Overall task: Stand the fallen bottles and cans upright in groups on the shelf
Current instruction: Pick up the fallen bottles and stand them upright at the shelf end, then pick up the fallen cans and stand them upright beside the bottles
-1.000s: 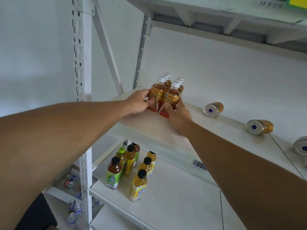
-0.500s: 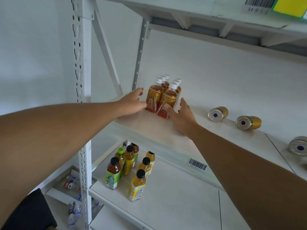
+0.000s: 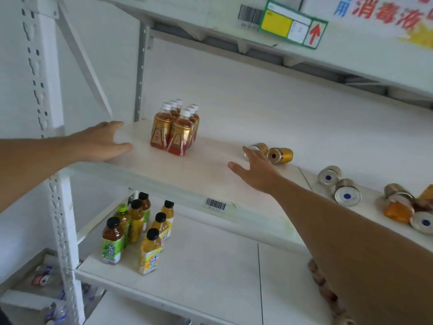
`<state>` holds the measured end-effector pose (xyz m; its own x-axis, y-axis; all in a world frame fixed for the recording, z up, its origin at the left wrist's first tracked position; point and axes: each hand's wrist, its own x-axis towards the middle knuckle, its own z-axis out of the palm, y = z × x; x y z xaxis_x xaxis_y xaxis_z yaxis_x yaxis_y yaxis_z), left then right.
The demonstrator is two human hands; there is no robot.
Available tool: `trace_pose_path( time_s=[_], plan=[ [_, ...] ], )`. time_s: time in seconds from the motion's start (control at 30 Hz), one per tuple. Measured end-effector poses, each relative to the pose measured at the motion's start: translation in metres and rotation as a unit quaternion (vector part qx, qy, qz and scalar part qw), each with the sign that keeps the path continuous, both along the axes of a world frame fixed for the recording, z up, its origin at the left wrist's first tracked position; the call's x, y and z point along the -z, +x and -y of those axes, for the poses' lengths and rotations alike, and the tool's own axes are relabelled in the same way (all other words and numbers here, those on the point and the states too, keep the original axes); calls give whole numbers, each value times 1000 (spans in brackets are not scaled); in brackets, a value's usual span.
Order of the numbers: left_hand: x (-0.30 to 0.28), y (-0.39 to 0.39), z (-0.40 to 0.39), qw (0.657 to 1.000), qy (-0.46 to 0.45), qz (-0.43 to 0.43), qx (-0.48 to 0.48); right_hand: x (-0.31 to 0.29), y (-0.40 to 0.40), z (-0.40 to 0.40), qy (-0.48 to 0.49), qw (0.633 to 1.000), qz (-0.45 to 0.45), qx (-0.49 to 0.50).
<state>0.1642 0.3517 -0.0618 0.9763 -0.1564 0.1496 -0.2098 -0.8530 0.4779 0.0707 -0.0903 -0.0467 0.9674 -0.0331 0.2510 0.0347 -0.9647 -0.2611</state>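
Several amber tea bottles with white caps stand upright in a tight group on the white shelf. My left hand rests flat and empty on the shelf's left end, apart from the bottles. To the right, two gold cans lie on their sides. My right hand reaches toward them with fingers spread, its fingertips in front of the nearer gold can. Two silver cans with blue dots lie further right, and more fallen cans sit at the right edge.
On the lower shelf stands a group of juice bottles with dark caps. A white perforated upright post runs down the left. An upper shelf with a yellow price tag hangs overhead. Small bottles lie on the floor, bottom left.
Both hands have let go of the tea bottles. The left hand moved left onto the shelf end; the right hand moved right toward the gold cans. The view shifted right.
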Motion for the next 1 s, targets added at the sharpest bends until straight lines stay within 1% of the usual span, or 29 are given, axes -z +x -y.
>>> trace_pose_path(
  time_s=[0.17,0.3,0.5,0.7,0.83,1.0],
  plan=[
    [-21,-53,23,999,32,-2,-33,-9,-42,52,-28,999,14,4],
    [-39,-104,78,996,65,3,-55,-12,-83,109,-63,998,5,-17],
    [-45,-163,177,995,97,13,-11,-9,-129,181,-85,996,-5,3],
    [-50,-191,253,991,129,10,12,-6,-154,206,-74,997,-18,-7],
    [-58,-199,294,986,163,28,30,-13,-155,210,-65,998,11,-23],
    [-67,-189,330,985,159,31,64,-16,-139,205,-24,999,25,-33]
  ],
)
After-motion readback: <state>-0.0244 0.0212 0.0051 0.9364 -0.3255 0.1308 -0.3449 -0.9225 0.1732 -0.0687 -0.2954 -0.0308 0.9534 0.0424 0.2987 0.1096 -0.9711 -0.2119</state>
